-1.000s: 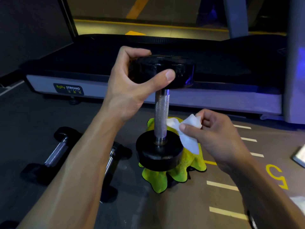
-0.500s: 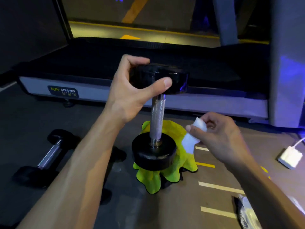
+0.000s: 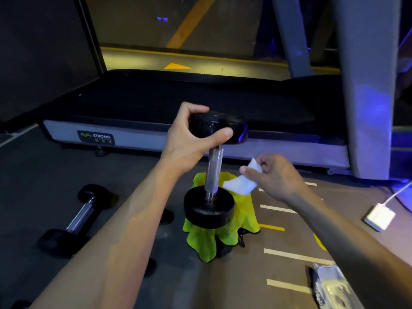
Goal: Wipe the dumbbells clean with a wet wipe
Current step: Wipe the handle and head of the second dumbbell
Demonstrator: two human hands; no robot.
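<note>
A black dumbbell [image 3: 209, 207] with a knurled steel handle stands upright on a yellow-green cloth [image 3: 246, 214] in the middle of the floor. My left hand [image 3: 189, 139] grips its upper head from the left, thumb across the front. My right hand [image 3: 273, 175] pinches a white wet wipe [image 3: 239, 185] just right of the handle, a little apart from it. Another dumbbell [image 3: 78, 216] lies on the floor at the left. My left forearm hides most of a further one beside it.
A treadmill [image 3: 133, 137] with a grey side rail runs across behind the dumbbell, its grey upright [image 3: 367, 97] at the right. A white charger block [image 3: 379, 216] with a cable lies at right. A wipes packet [image 3: 330, 288] lies at the lower right.
My right hand has drawn the wipe away from the lower head and handle and raised it slightly. The view has tilted up and back; the charger and packet have come into sight.
</note>
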